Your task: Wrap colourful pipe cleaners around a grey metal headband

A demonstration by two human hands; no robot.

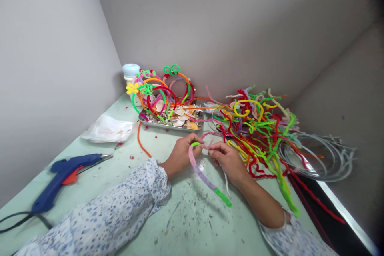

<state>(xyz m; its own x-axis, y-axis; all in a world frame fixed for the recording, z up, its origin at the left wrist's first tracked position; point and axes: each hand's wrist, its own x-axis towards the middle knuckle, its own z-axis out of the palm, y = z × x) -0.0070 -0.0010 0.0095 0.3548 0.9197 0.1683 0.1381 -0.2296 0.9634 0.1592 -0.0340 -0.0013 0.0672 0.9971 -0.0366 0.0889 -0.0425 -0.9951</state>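
Observation:
Near the middle of the table, my left hand is closed on a headband wrapped in pink, lilac and green fuzzy pipe cleaner. One green-tipped end of the headband curves down toward me; the rest is hidden by my hands. My right hand pinches a light pink pipe cleaner where it meets the headband, fingertips close to those of my left. Below my right fingers a thin pale strand hangs down.
A blue hot glue gun lies at left, beside a white plastic bag. Finished headbands rest on a metal tray of shells; a white bottle stands behind. Tangled pipe cleaners and clear hoops fill the right side.

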